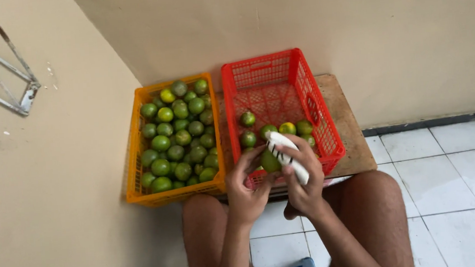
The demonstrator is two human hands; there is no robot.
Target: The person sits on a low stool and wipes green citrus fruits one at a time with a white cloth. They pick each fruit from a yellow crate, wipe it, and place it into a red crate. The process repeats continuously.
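My left hand (246, 191) and my right hand (307, 185) meet in front of the red crate (327, 123). Between them sits a green citrus fruit (269, 162), held by the left fingers. The right hand grips a white foam net sleeve (287, 156) with dark stripes, laid against the fruit. A few green fruits (247, 119) and one yellowish fruit (287, 128) lie in the red crate. The orange crate (134, 152) to the left is full of several green fruits (177, 137).
Both crates rest on a low wooden board (348, 125) against a beige wall corner. My bare knees (375, 196) frame the hands. White floor tiles (452, 180) spread to the right. A metal bracket (16, 82) hangs on the left wall.
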